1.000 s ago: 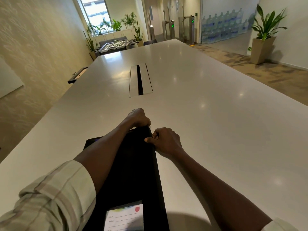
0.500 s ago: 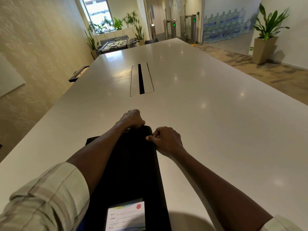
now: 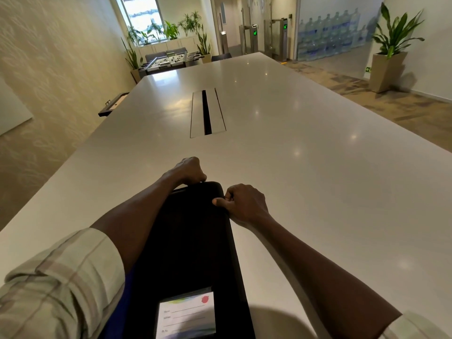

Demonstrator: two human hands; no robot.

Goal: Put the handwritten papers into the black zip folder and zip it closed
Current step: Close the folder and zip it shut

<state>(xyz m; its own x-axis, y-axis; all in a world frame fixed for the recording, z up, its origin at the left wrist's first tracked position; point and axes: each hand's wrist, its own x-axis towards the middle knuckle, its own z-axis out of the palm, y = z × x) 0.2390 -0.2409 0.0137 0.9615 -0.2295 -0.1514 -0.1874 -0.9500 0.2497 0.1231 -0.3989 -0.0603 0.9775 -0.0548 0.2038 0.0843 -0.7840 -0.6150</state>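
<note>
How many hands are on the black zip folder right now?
2. The left hand grips the far end of the black zip folder; the right hand pinches its right edge near the far corner. What the fingers pinch is too small to make out.

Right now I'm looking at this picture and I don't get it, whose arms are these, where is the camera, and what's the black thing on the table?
There is no machine here. The arms belong to a person, and the one camera sits on that person's head, looking forward and down, so you see the scene as they do.

The black thing is a zip folder lying flat on a long white table, with a label card in a clear pocket at its near end. The left hand grips the folder's far edge. The right hand is curled at the far right corner and pinches something small there, probably the zip pull, though it is too small to be sure. No loose papers are visible.

Further along the table is a cable slot. Behind are potted plants and a football table.
</note>
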